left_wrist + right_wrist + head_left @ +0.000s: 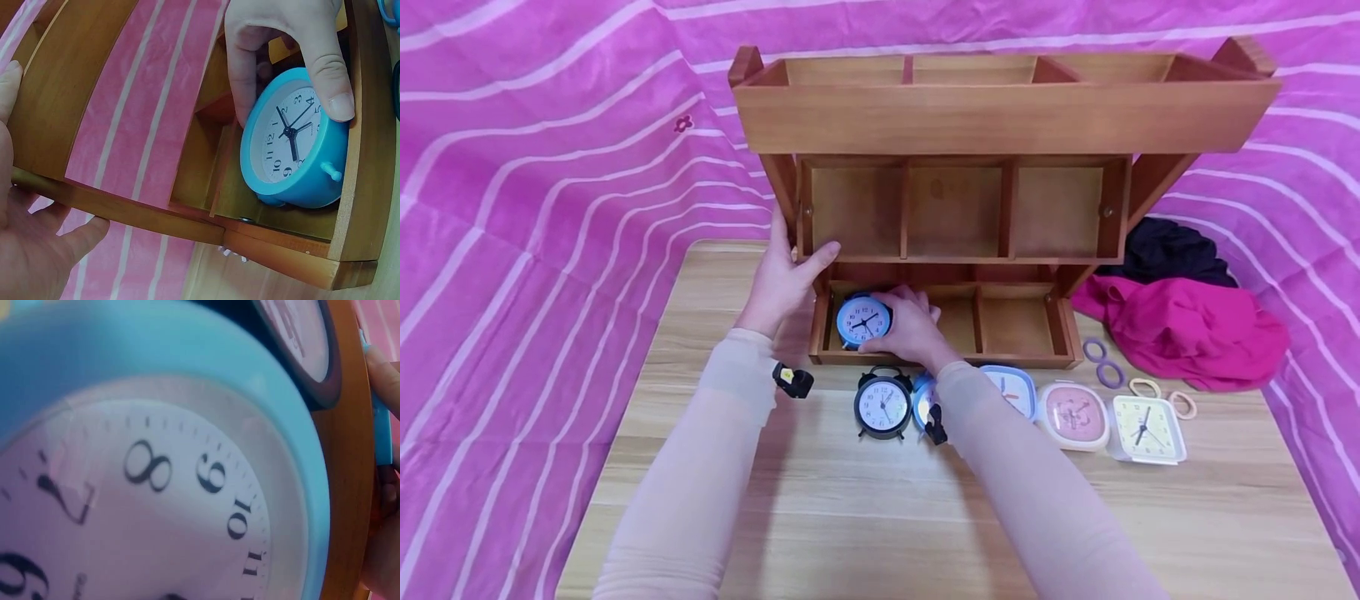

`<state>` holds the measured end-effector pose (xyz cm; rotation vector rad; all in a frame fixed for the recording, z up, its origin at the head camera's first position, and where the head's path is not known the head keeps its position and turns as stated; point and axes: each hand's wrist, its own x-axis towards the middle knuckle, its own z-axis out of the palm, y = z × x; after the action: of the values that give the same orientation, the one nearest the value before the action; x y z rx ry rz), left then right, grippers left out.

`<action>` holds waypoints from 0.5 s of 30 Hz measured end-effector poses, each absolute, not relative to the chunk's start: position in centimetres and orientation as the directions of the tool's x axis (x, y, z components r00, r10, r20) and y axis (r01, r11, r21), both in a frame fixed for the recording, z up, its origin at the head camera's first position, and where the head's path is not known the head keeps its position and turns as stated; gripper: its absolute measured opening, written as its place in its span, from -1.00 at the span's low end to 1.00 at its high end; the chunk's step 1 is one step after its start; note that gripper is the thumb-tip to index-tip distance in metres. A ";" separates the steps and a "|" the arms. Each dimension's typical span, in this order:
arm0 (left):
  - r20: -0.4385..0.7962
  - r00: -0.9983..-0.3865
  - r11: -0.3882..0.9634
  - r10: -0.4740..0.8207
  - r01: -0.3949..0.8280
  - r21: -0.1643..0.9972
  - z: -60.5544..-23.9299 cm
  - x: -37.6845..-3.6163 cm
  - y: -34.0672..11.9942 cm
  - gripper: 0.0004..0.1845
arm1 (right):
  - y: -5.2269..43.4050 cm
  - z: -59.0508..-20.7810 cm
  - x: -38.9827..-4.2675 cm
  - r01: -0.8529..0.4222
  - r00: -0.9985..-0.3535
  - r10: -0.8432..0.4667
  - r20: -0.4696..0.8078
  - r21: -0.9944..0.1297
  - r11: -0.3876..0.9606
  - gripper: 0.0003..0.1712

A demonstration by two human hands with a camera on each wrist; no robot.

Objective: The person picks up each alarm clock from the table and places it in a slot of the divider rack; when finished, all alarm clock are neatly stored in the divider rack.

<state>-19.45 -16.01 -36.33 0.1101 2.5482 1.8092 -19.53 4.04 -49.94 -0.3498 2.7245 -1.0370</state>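
Pink striped cloth backs our wooden table [820, 500]. Our right hand [910, 327] grasps the blue clock [863, 320] in the shelf's [1000, 117] lowest left compartment; our left hand [782, 279], fingers straight, steadies the frame. We should seat it upright, dial outward. Another blue clock [922, 402] is largely hidden behind our wrist.

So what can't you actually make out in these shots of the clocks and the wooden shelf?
- Head view: a second blue clock on the table is mostly hidden by the right forearm.
- Head view: the white clock beside it is partly covered too.
- Right wrist view: the blue clock fills the frame, blurred and cut off; the right hand barely shows.
- Left wrist view: the left hand is cut by the edge on the wooden shelf.
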 end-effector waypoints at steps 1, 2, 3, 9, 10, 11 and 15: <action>0.026 -0.998 0.331 0.065 0.046 0.943 -36.3 -19.4 -16.0 0.04 | 4.0 -49.9 -19.5 -0.147 -0.949 -0.294 -0.110 -0.671 0.727 0.03; 0.023 -0.998 0.332 0.064 0.044 0.942 -36.2 -19.4 -16.0 0.04 | 4.0 -49.9 -19.5 -0.147 -0.949 -0.296 -0.113 -0.669 0.728 0.03; 0.022 -0.998 0.332 0.065 0.043 0.942 -36.2 -19.3 -16.0 0.04 | 4.1 -49.9 -19.5 -0.145 -0.948 -0.295 -0.117 -0.669 0.729 0.03; 0.028 -0.997 0.324 0.066 0.047 0.945 -36.1 -19.3 -16.0 0.03 | 4.0 -49.9 -19.5 -0.152 -0.948 -0.295 -0.117 -0.649 0.745 0.03; 0.029 -0.997 0.323 0.065 0.049 0.945 -36.2 -19.4 -16.0 0.03 | 4.0 -49.9 -19.5 -0.156 -0.947 -0.298 -0.117 -0.643 0.750 0.02; 0.032 -0.997 0.326 0.064 0.051 0.944 -36.3 -19.5 -16.0 0.03 | 4.0 -49.9 -19.5 -0.160 -0.947 -0.300 -0.115 -0.639 0.752 0.02; 0.044 -0.997 0.330 0.061 0.062 0.942 -37.3 -20.1 -16.3 0.04 | 4.0 -49.9 -19.4 -0.172 -0.945 -0.308 -0.111 -0.632 0.756 0.01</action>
<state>-20.14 -16.30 -37.33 0.1186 2.5621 1.8153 -19.45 4.01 -49.94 -0.3799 2.7447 -0.9575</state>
